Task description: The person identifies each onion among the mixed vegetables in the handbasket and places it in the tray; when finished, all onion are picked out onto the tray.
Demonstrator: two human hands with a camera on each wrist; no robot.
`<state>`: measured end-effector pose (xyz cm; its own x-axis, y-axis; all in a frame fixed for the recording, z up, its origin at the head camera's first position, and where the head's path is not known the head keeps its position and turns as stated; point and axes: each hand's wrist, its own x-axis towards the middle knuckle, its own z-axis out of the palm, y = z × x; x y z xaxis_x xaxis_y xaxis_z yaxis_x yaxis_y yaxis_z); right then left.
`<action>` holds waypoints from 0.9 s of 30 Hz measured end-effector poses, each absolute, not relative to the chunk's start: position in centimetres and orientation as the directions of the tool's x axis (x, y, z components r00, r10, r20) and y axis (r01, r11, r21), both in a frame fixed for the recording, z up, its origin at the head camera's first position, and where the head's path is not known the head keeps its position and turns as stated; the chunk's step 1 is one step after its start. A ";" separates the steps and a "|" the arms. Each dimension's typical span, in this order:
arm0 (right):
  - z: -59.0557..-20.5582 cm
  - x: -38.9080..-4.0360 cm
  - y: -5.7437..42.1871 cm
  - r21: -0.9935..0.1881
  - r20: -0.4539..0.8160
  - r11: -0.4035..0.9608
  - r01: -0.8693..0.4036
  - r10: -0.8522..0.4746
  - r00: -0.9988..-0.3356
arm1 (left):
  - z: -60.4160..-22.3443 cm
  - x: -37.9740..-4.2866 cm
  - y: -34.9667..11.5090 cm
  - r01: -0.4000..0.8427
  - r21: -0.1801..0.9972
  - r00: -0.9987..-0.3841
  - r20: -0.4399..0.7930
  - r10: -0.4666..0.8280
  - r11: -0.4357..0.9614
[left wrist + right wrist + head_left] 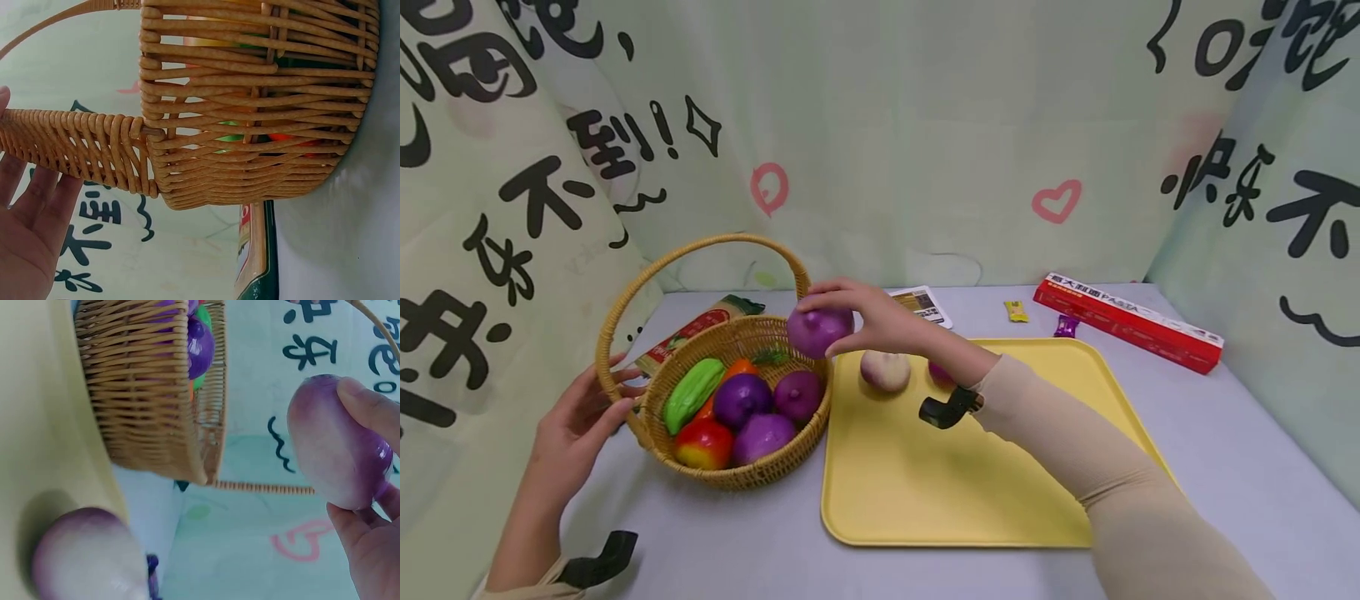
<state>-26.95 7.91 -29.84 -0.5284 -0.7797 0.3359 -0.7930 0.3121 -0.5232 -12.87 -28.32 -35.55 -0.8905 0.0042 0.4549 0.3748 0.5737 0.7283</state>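
My left hand grips the handle at nine o'clock on the wicker basket, seemingly to steady it, while my right hand holds a purple-and-white vegetable above the basket's two o'clock side, clasped from opposite sides, probably against slipping.

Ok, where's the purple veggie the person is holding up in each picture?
Head: the purple veggie is just left of centre, by the right rim of the wicker basket.
Left wrist: not visible.
Right wrist: right side, about halfway up.
Shared landmark: the wicker basket, in all three.
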 end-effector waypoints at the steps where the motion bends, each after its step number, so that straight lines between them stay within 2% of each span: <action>1: -30.0 -26.9 8.4 -0.530 0.338 0.315 -0.787 -0.772 -0.538 | -35.6 -12.8 -28.4 0.375 0.728 -0.890 0.456 0.003 0.574; 7: -31.2 -26.5 11.4 -0.556 0.344 0.358 -0.750 -0.722 -0.600 | -35.9 -12.7 -28.5 0.367 0.732 -0.894 0.447 0.002 0.574; 18: -32.2 -25.3 17.9 -0.634 0.290 0.480 -0.607 -0.580 -0.762 | -35.9 -12.8 -28.3 0.358 0.729 -0.897 0.443 -0.003 0.583; 27: -33.4 -25.4 21.4 -0.774 0.269 0.417 -0.476 -0.465 -0.843 | -35.6 -12.8 -28.3 0.367 0.720 -0.890 0.457 -0.005 0.589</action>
<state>-25.43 21.42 -33.39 -0.8435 -0.4651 0.2687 -0.4765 0.4169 -0.7741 -12.85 -28.27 -35.65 -0.8896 -0.0048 0.4566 0.3666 0.5887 0.7204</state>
